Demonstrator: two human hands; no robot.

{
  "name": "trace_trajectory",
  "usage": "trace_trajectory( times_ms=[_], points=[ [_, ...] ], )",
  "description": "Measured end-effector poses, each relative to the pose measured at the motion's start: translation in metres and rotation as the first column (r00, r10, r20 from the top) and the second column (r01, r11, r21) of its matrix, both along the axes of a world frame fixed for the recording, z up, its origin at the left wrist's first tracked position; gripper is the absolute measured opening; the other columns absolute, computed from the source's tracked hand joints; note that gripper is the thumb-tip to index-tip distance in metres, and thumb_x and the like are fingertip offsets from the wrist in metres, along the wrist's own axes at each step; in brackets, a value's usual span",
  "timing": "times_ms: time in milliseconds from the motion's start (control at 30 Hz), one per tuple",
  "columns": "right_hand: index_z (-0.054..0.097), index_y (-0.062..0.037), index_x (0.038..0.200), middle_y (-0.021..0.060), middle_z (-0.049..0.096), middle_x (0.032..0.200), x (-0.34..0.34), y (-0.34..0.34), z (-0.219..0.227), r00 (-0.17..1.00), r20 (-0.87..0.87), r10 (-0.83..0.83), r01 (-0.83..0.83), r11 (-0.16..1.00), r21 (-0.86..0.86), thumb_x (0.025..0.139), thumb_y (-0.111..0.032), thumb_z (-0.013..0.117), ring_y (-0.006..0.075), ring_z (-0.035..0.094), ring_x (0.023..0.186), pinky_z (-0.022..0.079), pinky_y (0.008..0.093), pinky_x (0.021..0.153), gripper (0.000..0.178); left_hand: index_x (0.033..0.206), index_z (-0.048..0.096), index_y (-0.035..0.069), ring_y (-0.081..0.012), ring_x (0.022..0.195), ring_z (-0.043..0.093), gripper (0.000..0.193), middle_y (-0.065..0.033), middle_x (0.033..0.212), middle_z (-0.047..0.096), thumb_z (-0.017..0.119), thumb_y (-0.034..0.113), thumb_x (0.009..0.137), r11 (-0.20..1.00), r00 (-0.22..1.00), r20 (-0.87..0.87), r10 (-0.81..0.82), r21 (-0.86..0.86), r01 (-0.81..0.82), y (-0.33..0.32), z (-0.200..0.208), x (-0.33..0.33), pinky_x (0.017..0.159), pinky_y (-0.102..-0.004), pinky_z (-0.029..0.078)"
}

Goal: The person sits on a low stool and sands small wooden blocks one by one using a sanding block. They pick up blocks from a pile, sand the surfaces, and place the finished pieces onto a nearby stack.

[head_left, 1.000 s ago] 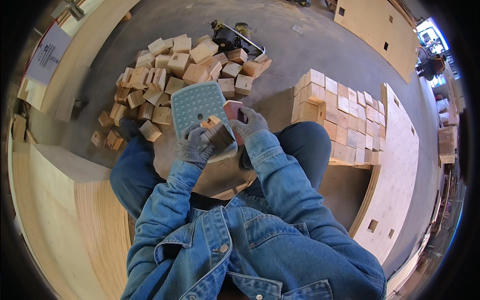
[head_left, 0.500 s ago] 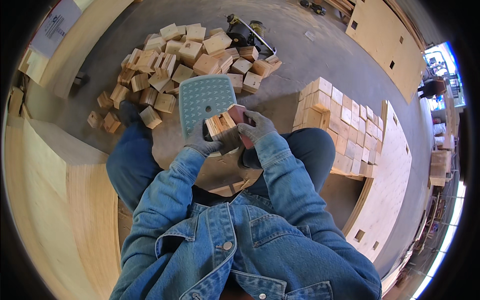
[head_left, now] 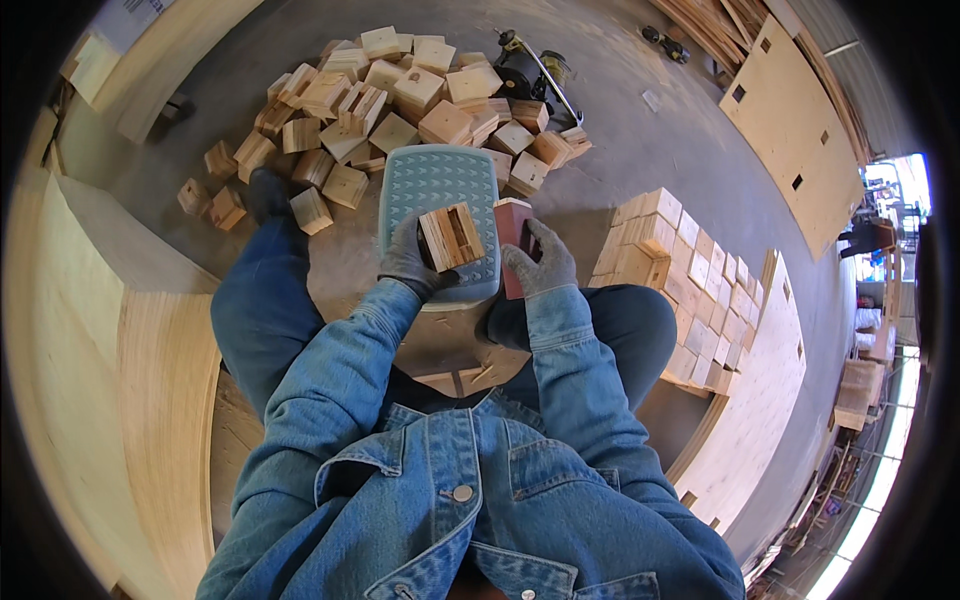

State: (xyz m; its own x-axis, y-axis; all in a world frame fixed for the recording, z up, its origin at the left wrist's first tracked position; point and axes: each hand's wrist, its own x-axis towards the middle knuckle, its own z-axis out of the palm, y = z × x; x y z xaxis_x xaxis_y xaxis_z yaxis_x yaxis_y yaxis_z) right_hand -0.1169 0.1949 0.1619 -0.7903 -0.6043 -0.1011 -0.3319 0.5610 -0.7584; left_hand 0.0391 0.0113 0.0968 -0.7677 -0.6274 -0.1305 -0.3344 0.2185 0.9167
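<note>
My gloved left hand (head_left: 408,262) is closed around a wooden block (head_left: 450,238), its striped layers and a dark slot facing up. Beside it, my gloved right hand (head_left: 541,258) grips a reddish-brown sanding block (head_left: 512,240) with a pale wood edge on top. A small gap separates the two blocks. Both are held above a light teal plastic step stool (head_left: 436,172) with a raised tread pattern, between my knees.
Beyond the stool lies a loose heap of wooden blocks (head_left: 420,90), with a power saw (head_left: 535,75) by it. Stacked blocks (head_left: 690,285) stand at my right, next to a plywood panel (head_left: 765,360). Plywood sheets (head_left: 160,400) rise at my left.
The sanding block has come away from the wooden block and moved right. My left hand has turned the wooden block, showing its layered side. The whole view has shifted slightly.
</note>
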Motion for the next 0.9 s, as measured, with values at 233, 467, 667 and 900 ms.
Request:
trace_trajectory(
  times_ms=[233,467,667,900],
  points=[
    [0.063,-0.0114,0.144,0.023,0.06,0.139,0.043,-0.014,0.03,0.903,-0.382,0.197,-0.206,0.978,0.016,0.08,-0.032,0.088,0.043,0.061,0.123,0.051,0.0488,0.107,0.073,0.141,0.052,0.007,-0.0278,0.119,0.067,0.088,-0.0125,0.129,0.068,0.095,0.038,0.07,0.846,0.911,-0.362,0.198,0.533,0.028,0.008,-0.012,0.004,0.11,-0.0442,0.053],
    [0.061,-0.0209,0.147,0.0193,0.05,0.15,0.082,-0.025,0.039,0.735,-0.425,0.529,-0.402,0.844,0.355,0.084,-0.042,0.08,0.0463,0.055,0.125,0.046,0.0587,0.103,0.07,0.139,0.057,0.009,-0.0214,0.12,0.065,0.043,-0.0095,0.135,0.067,0.066,0.026,0.101,0.315,0.793,-0.406,0.454,0.906,0.283,-0.003,-0.028,-0.008,0.106,-0.0373,0.055],
    [0.066,-0.0185,0.142,0.0194,0.057,0.144,0.057,-0.097,0.046,0.793,-0.441,0.42,-0.282,0.895,0.345,0.084,-0.04,0.08,0.0455,0.06,0.123,0.05,0.0562,0.102,0.063,0.138,0.058,0.013,-0.0279,0.126,0.058,0.05,-0.0078,0.136,0.064,0.064,0.041,0.097,0.866,0.888,-0.421,0.182,0.497,0.058,0.005,-0.063,-0.007,0.112,-0.0404,0.044],
    [0.065,-0.0171,0.142,0.0218,0.061,0.14,0.037,-0.116,0.042,0.784,-0.481,0.391,-0.233,0.905,0.356,0.084,-0.039,0.081,0.0454,0.061,0.122,0.051,0.054,0.104,0.064,0.141,0.053,0.011,-0.0305,0.126,0.059,0.073,-0.0123,0.135,0.062,0.085,0.038,0.081,0.999,0.935,-0.355,0.023,-0.021,-0.032,0.007,-0.066,-0.013,0.111,-0.043,0.046]
  ],
)
